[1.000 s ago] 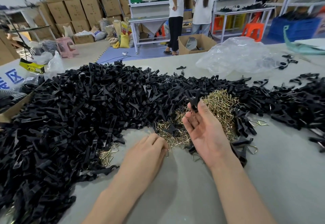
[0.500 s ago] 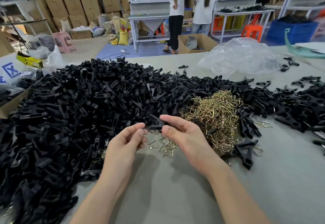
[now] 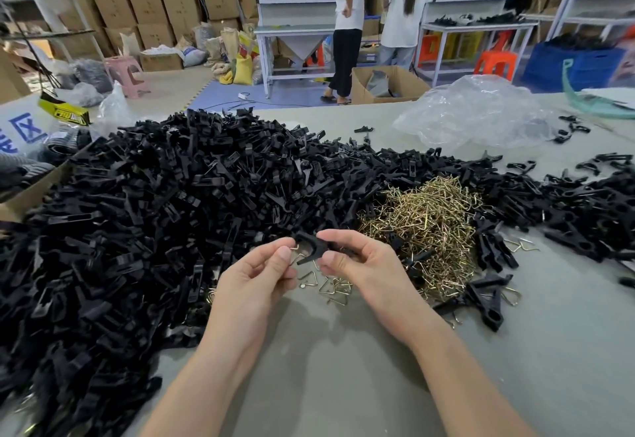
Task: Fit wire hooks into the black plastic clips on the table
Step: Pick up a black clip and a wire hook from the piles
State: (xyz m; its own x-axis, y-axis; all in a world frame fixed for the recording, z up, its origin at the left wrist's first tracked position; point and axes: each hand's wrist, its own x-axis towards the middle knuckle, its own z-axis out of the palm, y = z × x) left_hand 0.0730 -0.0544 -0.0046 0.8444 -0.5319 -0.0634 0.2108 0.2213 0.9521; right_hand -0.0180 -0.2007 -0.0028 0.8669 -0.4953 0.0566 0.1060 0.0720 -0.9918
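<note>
Within the last second the two hands have been brought together just below the middle of the frame, above the tabletop [image 3: 343,368]. A single black clip [image 3: 309,246], lifted from over the brass hook heap [image 3: 429,220], is now pinched by the right hand [image 3: 360,265]. A wire hook [image 3: 294,248], picked from the loose ones below, is pinched by the left hand [image 3: 256,278] and held against the clip's forked end. Seating is judged to be starting, not finished. The large clip pile [image 3: 154,213] at the left is left unfitted.
</note>
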